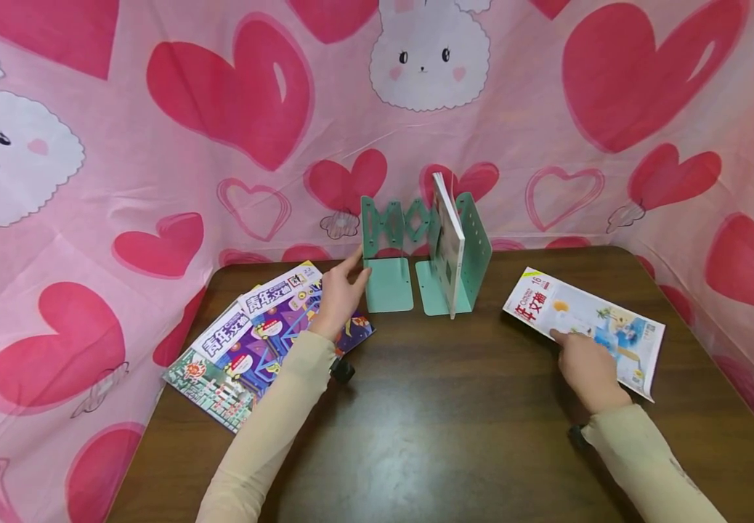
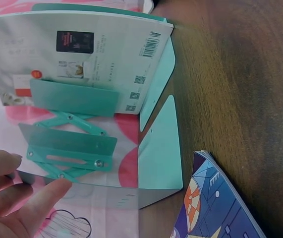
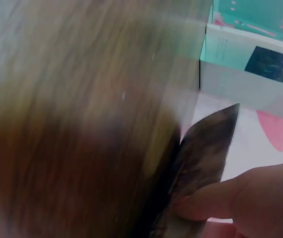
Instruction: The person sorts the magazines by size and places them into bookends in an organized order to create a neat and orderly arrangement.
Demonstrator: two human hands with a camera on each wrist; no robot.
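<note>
- Right hand (image 1: 588, 369), fingers curled, pinches near edge of magazine (image 1: 586, 328) at right
- Left hand (image 1: 340, 292), fingers straight, touches green expandable bookend (image 1: 388, 250), far centre

head high, wrists near bookend (image 1: 416, 254)

Green folding bookend (image 1: 416, 254) and a loose magazine (image 1: 586, 327)

Bookend stands upright at the table's back edge; the magazine lies flat, face up, off to its right.
</note>
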